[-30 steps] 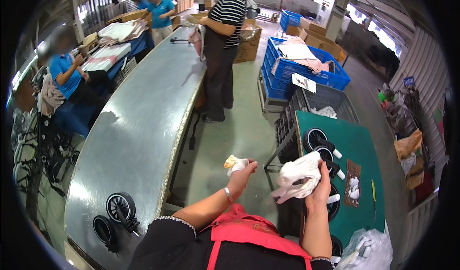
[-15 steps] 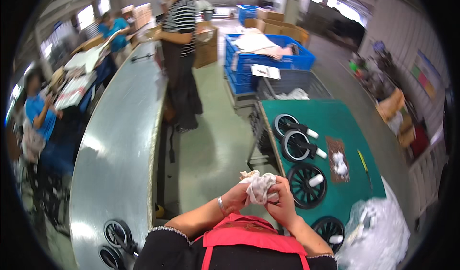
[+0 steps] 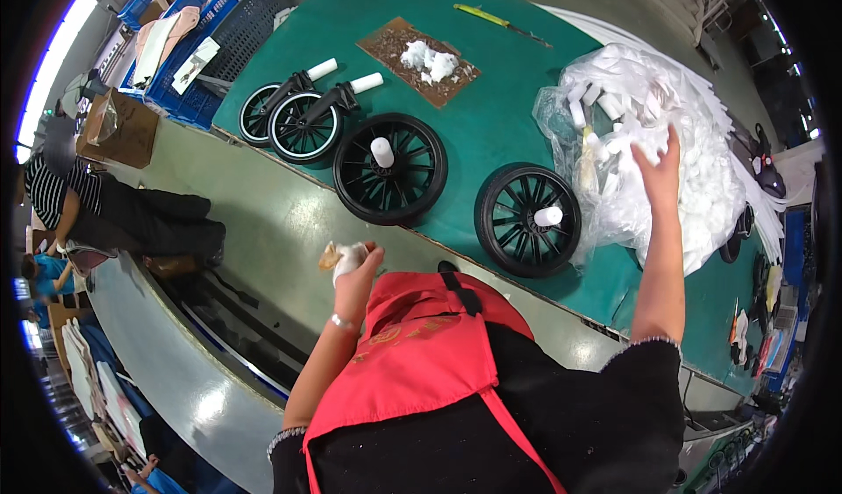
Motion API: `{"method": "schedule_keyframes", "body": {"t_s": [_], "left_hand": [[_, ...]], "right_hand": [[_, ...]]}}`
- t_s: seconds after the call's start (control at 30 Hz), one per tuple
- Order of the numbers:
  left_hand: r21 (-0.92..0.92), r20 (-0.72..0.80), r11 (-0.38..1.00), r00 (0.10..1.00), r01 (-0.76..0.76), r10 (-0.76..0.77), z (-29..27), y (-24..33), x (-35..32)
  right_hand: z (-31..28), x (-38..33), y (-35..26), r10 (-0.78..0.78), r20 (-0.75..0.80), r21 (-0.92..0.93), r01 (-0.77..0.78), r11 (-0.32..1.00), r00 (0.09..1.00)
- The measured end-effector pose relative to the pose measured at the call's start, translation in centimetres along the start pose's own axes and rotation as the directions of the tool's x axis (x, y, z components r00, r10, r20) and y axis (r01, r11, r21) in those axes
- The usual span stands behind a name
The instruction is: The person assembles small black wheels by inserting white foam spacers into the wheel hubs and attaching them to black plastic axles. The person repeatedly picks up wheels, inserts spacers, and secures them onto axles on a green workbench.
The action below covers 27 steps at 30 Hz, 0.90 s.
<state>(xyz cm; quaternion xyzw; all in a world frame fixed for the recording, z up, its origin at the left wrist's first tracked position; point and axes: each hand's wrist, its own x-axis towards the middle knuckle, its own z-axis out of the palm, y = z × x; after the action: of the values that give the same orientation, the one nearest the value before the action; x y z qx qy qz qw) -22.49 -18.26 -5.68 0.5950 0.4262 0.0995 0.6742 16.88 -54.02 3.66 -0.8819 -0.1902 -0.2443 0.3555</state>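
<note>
My left hand (image 3: 358, 285) is closed round a crumpled whitish cloth (image 3: 347, 258), held in front of the red apron (image 3: 412, 362). My right hand (image 3: 660, 174) reaches out with fingers spread, over a big clear plastic bag (image 3: 702, 200) stuffed with white foam-like pieces; whether the fingertips touch it I cannot tell. Left of the bag, a black spoked wheel (image 3: 503, 224) lies flat with a white sleeve (image 3: 548, 217) standing at its hub. A second large wheel (image 3: 351, 182) beside it carries another white sleeve (image 3: 381, 152).
Two smaller wheels with forks (image 3: 304, 125) lie on the green table (image 3: 491, 99). A brown board (image 3: 438, 95) bears white scraps, and a yellow-handled tool (image 3: 481, 14) lies beyond. Blue crates (image 3: 189, 101) stand far left. A person in stripes (image 3: 79, 200) is beside the metal-topped bench (image 3: 158, 345).
My view has swung right toward the green table. My hands have parted: the left keeps the cloth, while the right has let go and stretched out to the plastic bag.
</note>
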Motion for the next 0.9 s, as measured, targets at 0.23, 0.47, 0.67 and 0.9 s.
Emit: {"method": "schedule_keyframes", "body": {"t_s": [0.23, 0.47, 0.67, 0.9], "left_hand": [[0.053, -0.458, 0.906, 0.816, 0.421, -0.353, 1.8, -1.2, 11.0], [-0.619, -0.182, 0.713, 0.823, 0.329, -0.538, 0.2, -3.4, 12.7], [-0.517, -0.1, 0.765, 0.861, 0.384, -0.499, -2.7, -1.9, 5.3], [-0.614, -0.312, 0.789, 0.919, -0.002, -0.24, -6.7, 1.2, 2.1]], "right_hand": [[-0.4, -17.0, -2.4, 0.48, 0.645, -0.234, -0.444, 0.865, 0.595], [3.4, -22.3, -1.3, 0.66, 0.548, -0.155, -0.713, 0.684, 0.513], [4.1, -22.6, -1.7, 0.826, 0.462, 0.151, -0.946, 0.286, 0.323], [4.1, -22.6, -3.3, 0.809, 0.587, 0.141, -0.977, -0.157, -0.045]]}}
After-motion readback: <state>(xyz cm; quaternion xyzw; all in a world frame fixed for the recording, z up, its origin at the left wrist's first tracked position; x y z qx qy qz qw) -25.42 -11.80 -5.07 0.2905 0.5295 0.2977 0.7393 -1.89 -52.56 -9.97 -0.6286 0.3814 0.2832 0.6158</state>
